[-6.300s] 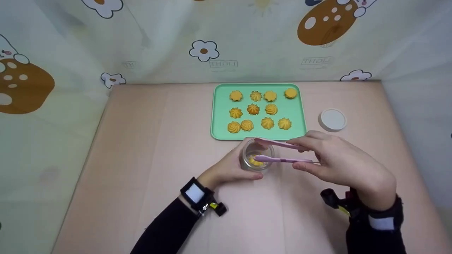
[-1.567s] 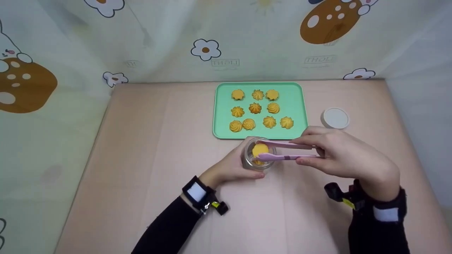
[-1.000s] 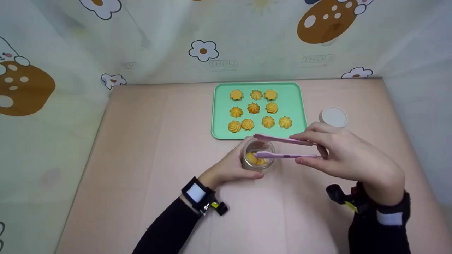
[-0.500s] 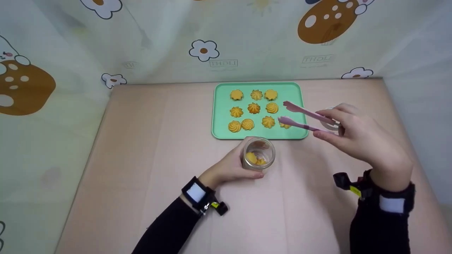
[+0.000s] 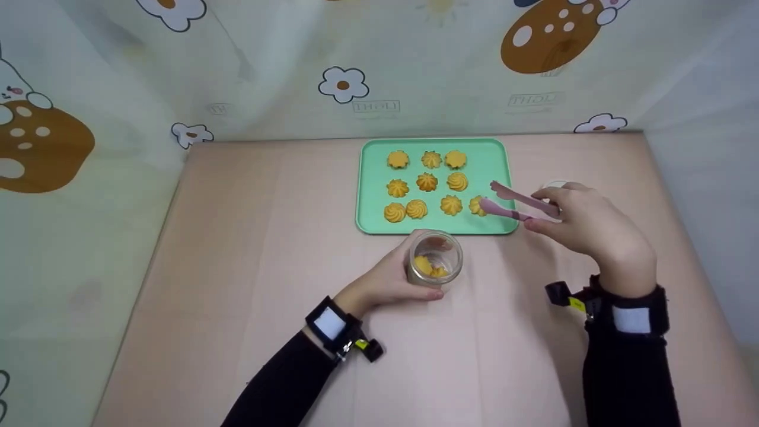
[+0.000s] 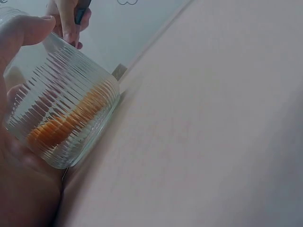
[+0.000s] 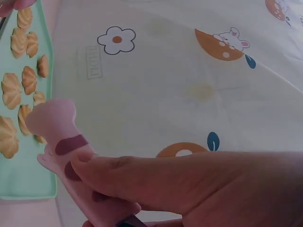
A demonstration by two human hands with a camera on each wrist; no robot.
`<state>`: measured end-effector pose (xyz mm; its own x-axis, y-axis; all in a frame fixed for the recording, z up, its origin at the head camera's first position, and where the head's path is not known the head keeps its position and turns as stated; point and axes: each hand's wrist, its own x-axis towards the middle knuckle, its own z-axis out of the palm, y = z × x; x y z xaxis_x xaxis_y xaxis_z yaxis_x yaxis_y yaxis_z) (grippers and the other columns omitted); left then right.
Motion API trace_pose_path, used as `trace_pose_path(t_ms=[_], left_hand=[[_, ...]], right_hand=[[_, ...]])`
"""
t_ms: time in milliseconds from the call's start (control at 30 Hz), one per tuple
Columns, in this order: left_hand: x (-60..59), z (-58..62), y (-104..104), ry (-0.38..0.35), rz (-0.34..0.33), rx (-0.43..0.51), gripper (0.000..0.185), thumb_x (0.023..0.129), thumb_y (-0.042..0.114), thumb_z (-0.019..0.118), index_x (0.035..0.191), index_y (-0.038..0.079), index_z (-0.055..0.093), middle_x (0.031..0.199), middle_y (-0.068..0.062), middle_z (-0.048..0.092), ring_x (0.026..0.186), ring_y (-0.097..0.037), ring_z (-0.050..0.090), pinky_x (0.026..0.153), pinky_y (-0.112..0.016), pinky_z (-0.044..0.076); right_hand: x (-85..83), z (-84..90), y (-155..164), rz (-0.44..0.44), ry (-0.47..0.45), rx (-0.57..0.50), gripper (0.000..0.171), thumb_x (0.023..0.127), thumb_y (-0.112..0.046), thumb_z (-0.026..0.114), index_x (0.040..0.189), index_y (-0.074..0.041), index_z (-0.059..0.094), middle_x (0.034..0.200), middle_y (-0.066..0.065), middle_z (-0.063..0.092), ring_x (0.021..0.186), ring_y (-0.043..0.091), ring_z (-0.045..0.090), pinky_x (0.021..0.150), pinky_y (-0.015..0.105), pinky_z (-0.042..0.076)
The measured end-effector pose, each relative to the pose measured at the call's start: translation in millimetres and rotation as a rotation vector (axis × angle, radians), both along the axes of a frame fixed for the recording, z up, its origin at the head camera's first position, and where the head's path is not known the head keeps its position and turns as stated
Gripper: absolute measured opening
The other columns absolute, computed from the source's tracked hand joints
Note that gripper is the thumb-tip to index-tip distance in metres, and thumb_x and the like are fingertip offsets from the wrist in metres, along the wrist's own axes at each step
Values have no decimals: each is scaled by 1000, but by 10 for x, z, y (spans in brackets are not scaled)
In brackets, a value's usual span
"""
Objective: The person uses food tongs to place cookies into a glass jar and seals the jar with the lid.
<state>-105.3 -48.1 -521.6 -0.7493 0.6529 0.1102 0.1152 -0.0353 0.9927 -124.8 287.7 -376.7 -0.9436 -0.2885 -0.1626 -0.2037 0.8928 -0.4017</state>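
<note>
Right hand [image 5: 593, 222] pinches slim pink tongs [image 5: 503, 211] above a rectangular green tray [image 5: 375, 175] of golden ruffled cookies [image 5: 451, 205]. Left hand [image 5: 385, 279] grips a clear ribbed glass jar [image 6: 71, 85].

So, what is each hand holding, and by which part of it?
Left hand: the clear jar, round its side. Right hand: the pink tongs, by both arms, behind the tips.

"What do we see at the right hand [image 5: 596, 225]?"

"We see its fingers pinching pink tongs [image 5: 504, 210], the tips apart; out ahead of the fingertips lies a green tray [image 5: 370, 178] with ten cookies [image 5: 427, 181], and the edge of something white [image 5: 557, 183] shows just past the knuckles."

"And at the left hand [image 5: 385, 284]?"

"We see fingers and thumb round a clear jar [image 5: 460, 260], yellow cookies [image 5: 423, 265] inside."
</note>
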Motion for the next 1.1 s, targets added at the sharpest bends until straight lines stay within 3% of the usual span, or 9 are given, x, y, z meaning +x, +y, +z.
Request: trace_pose_path(t_ms=[433, 867, 1100], left_hand=[[0, 14, -5, 0, 0, -10, 92, 78, 14, 99, 155, 20, 49, 152, 1, 59, 147, -20, 51, 128, -42, 35], [-5, 8, 1, 2, 1, -12, 93, 78, 13, 99, 156, 20, 49, 152, 2, 59, 147, -21, 51, 128, -42, 36], [-1, 12, -6, 7, -3, -9, 92, 79, 14, 99, 155, 21, 48, 151, 1, 59, 146, -21, 51, 127, -42, 37]], right_hand=[[-69, -113, -155, -17, -10, 53, 49, 101, -26, 80, 135, 7, 69, 112, 26, 69, 104, 40, 59, 89, 60, 53], [-104, -185, -254, -83, -63, 100, 58, 99, -30, 81, 142, 6, 64, 122, 30, 65, 104, 45, 64, 87, 64, 54], [-136, -246, -276, -71, -41, 102, 58, 99, -31, 80, 140, 6, 65, 114, 28, 69, 99, 42, 63, 82, 60, 54]])
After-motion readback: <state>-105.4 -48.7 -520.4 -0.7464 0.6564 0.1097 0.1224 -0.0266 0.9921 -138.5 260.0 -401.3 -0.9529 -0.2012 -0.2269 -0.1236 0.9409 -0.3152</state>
